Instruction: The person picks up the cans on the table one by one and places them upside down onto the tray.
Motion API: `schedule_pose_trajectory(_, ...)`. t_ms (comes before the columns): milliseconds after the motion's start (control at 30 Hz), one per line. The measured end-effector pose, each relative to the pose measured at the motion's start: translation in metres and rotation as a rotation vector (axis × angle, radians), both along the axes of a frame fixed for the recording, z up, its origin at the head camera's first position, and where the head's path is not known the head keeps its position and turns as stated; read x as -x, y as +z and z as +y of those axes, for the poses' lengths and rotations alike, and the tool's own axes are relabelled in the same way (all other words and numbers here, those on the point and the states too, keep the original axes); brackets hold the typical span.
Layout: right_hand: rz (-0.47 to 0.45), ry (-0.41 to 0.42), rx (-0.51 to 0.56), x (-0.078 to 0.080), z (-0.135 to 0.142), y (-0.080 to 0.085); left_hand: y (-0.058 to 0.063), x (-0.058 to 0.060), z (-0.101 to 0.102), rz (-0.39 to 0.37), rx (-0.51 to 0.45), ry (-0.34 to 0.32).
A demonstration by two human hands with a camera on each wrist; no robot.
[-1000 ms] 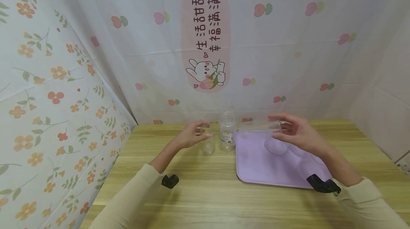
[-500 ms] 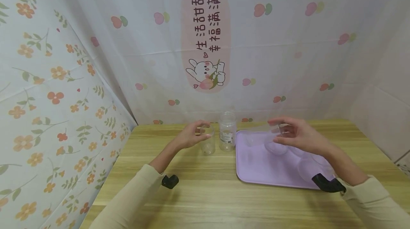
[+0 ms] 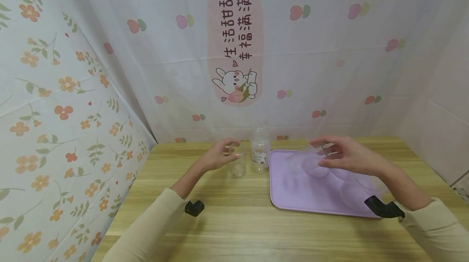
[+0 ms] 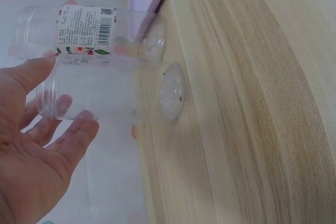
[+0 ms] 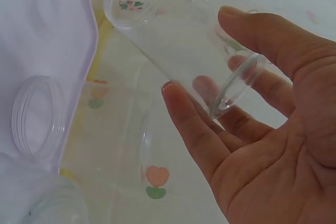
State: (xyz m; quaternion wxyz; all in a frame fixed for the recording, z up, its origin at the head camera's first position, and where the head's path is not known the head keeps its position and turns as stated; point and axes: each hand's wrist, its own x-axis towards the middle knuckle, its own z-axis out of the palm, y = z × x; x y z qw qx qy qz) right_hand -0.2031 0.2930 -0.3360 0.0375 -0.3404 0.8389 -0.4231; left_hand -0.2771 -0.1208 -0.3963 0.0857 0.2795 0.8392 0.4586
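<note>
My left hand (image 3: 220, 156) grips a clear plastic jar (image 3: 238, 168) near its upper end, thumb on one side and fingers on the other. That jar stands upright on the wooden table. Close on its right is a second clear jar (image 3: 259, 158), whose printed label (image 4: 86, 30) shows in the left wrist view. Above the lilac tray (image 3: 304, 201), my right hand (image 3: 344, 154) holds another clear jar (image 5: 163, 35) by one end between thumb and fingers. It is tilted, its far end pointing left and blurred in the head view.
Several clear jars lie or stand on the tray, partly behind the right hand; one ring-shaped jar end (image 5: 37, 119) shows in the right wrist view. A printed curtain (image 3: 176, 70) hangs behind the table (image 3: 227, 221), and a flowered one (image 3: 66, 132) runs along the left.
My right hand has moved to the right with its jar, and the jar's far end has dropped lower over the tray. The left hand and its jar look unmoved.
</note>
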Motion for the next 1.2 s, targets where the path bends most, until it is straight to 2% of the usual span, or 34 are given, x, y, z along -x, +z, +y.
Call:
schedule_pose_trajectory(633,-0.004,-0.022,-0.344,-0.001,0.004,0.01,-0.003,0.002,-0.001,0.018,0.013,0.001)
schedule_pose_trajectory(933,-0.045,0.011,-0.41,0.001,0.005,0.01,-0.003,0.002,-0.001,0.017,0.015,0.0)
schedule_pose_trajectory(1200,-0.021,0.025,-0.488,0.001,0.001,0.008,-0.003,0.001,-0.002,0.019,0.002,-0.019)
